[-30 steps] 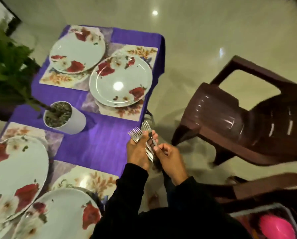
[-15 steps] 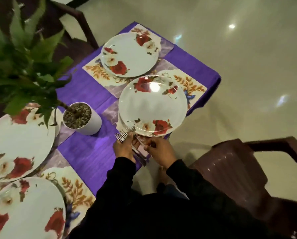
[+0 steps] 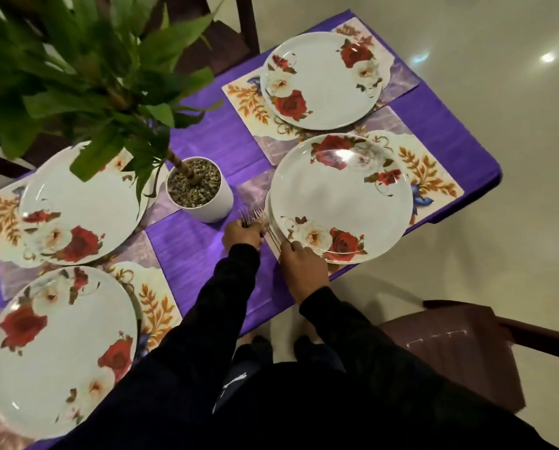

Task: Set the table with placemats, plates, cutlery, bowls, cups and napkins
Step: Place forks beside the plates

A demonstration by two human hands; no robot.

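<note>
Four white plates with red roses are laid flat, each on a leaf-printed placemat: one far right point(image 3: 323, 80), one near right point(image 3: 341, 198), one far left point(image 3: 83, 206), one near left point(image 3: 55, 350). A bunch of forks point(image 3: 247, 216) is held upright, tines up, just left of the near-right plate; one fork point(image 3: 273, 237) is laid along that plate's left edge.

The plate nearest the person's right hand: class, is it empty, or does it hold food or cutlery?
Empty. The plate shows only its rose print and a light glare; a fork lies beside its left rim, under the right hand.
</note>
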